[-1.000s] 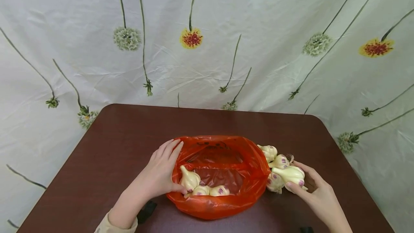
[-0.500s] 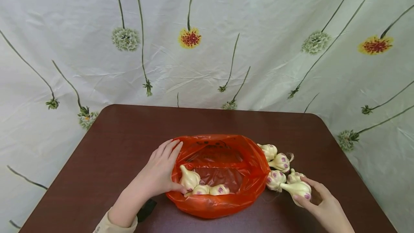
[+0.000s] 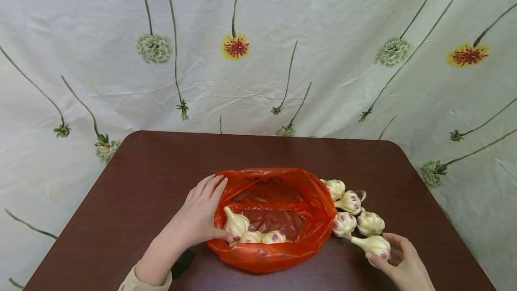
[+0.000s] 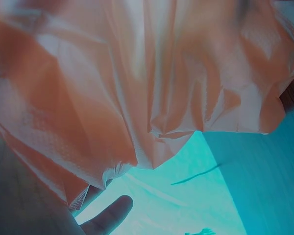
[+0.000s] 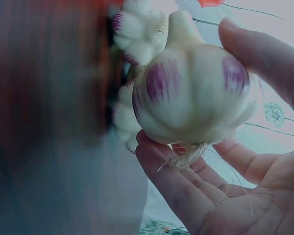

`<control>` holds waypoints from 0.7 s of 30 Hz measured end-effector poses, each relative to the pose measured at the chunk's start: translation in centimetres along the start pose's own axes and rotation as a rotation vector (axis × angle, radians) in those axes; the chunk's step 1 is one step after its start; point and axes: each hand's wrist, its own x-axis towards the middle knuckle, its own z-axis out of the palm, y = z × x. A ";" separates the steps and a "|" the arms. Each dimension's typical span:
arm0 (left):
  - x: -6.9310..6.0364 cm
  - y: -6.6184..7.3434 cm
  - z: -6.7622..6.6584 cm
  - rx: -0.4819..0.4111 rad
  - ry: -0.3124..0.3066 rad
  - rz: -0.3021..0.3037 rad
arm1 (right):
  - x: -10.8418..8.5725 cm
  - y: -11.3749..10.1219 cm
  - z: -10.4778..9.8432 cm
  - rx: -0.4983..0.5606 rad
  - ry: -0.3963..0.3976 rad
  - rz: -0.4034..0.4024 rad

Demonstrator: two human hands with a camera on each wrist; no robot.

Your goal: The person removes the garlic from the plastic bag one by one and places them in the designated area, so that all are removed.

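Note:
A red plastic bag (image 3: 278, 255) stands with its mouth wide on the table. My left hand (image 3: 199, 214) holds the bag's left rim, its thumb reaching just inside. Three garlic bulbs (image 3: 236, 224) show within the bag, near its left and front sides. Right of the bag, my right hand (image 3: 404, 262) pinches a garlic bulb (image 5: 191, 93) between thumb and fingers, its stem pointing left toward the bag. Several other garlic bulbs (image 3: 370, 223) lie between that hand and the bag. The left wrist view is mostly filled by the bag's crinkled plastic (image 4: 137, 88).
The dark brown table (image 3: 169, 160) has rounded far corners. Behind it hangs a pale cloth (image 3: 258, 80) printed with flowers. A small black object (image 3: 183, 262) shows beside the left wrist.
My right hand has moved nearer the table's front with its garlic bulb, apart from the bulb behind, which now shows fully. My left hand and the bag have stayed in place.

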 end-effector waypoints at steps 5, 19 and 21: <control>-0.1 0.0 0.1 -0.003 0.006 0.003 | 0.4 0.2 0.8 0.014 -0.010 0.045; -0.2 -0.1 0.3 -0.004 0.036 0.037 | 1.1 -0.2 1.8 -0.071 0.084 0.050; -0.2 -0.1 0.3 -0.006 0.033 0.038 | 1.1 -0.3 1.8 -0.077 0.086 0.051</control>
